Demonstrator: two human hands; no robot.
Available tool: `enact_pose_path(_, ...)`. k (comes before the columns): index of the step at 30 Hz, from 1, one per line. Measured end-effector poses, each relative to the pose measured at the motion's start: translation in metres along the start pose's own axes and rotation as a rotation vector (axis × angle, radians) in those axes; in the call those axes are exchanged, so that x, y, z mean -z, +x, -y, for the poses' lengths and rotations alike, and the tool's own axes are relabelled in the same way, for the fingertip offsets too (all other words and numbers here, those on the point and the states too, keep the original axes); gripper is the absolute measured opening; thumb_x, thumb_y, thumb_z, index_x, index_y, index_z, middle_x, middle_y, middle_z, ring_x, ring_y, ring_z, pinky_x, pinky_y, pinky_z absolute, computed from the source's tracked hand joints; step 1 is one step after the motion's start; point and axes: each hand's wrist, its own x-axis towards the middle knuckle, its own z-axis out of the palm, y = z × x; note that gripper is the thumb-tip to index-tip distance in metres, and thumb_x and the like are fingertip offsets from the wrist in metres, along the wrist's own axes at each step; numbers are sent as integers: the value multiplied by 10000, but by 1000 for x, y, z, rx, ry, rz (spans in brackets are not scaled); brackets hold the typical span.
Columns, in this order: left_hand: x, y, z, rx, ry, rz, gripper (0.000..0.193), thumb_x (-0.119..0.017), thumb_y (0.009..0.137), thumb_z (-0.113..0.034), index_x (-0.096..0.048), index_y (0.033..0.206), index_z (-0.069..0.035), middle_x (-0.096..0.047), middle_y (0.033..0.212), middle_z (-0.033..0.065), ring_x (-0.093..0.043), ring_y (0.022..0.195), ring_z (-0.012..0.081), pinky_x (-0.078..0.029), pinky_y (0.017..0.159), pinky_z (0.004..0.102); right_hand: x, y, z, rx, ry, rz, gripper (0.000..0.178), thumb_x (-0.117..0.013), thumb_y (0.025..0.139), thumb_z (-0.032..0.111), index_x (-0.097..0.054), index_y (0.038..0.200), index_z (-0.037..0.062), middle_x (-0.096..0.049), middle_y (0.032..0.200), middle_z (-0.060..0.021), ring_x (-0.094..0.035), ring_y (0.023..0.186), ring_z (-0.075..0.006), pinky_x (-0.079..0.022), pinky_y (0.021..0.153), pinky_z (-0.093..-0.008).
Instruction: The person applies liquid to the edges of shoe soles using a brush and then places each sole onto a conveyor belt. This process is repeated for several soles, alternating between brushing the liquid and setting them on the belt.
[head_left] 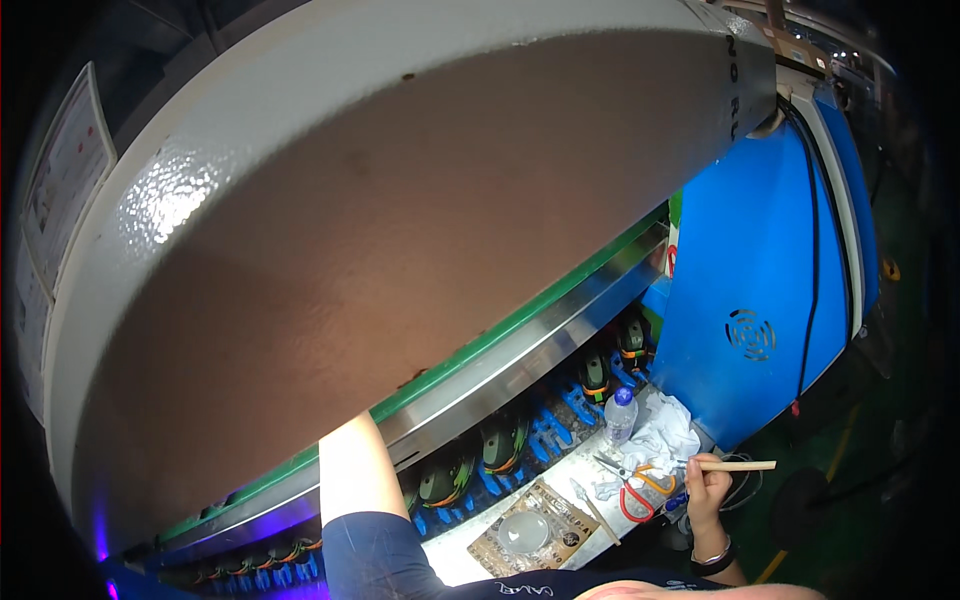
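My left forearm [352, 470] reaches up past a green edge and under the big brown-grey hood. The hood hides my left hand and anything it touches. At the lower right, my right hand [706, 492] is closed around a slim wooden-handled tool [740, 465], held nearly level, its thin tip pointing left. Beside that hand, on a pale ledge, lie scissors [637, 497] with red and orange handles, crumpled white cloth or paper [662, 437] and a clear bottle [620, 417] with a blue cap. Another slim wooden-handled tool [597, 512] rests there too.
The hood [400, 220] overhangs most of the space. Below a metal rail [500, 375], dark shoe-like pieces [503, 440] with green and orange trim stand among blue holders. A round clear dish [524, 532] sits on brown printed cardboard [572, 523]. A blue panel [740, 300] with cables stands right.
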Motion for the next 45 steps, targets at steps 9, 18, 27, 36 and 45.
enact_pose_path(9,54,-1,7,-95,-134,-85,314,-520,638,-87,-531,925,39,-585,835,130,-577,805,235,-449,702,291,6,11,-9,-13,39,25,78,-545,794,48,-527,815,-25,-505,665,-10,-438,569,-46,-353,513,-177)
enact_pose_path(18,43,48,-59,-145,-88,-75,352,-538,612,-53,-506,950,39,-569,846,129,-558,828,233,-432,731,284,18,11,-15,47,-46,-109,68,-552,783,26,-527,812,-31,-515,688,-18,-445,601,-47,-369,535,-178)
enact_pose_path(27,78,74,-107,-281,-240,-96,401,-556,585,-19,-480,975,38,-552,857,127,-539,850,230,-415,761,277,23,7,-13,-25,0,-129,50,-542,788,18,-520,812,-19,-497,682,-10,-436,592,-40,-356,522,-169)
enact_pose_path(36,198,-124,-137,-917,221,199,669,-755,540,-330,-441,992,49,-514,905,169,-502,925,266,-396,801,313,4,28,-25,23,136,36,77,-516,793,-28,-515,870,-34,-516,725,-19,-442,602,-29,-368,528,-156)
enact_pose_path(45,124,-109,-225,-616,83,138,835,-664,579,-449,-386,1121,123,-503,1048,225,-544,887,316,-484,613,396,29,-2,-10,-10,136,-26,71,-529,796,16,-524,846,-35,-515,709,-23,-446,589,-37,-370,519,-164)
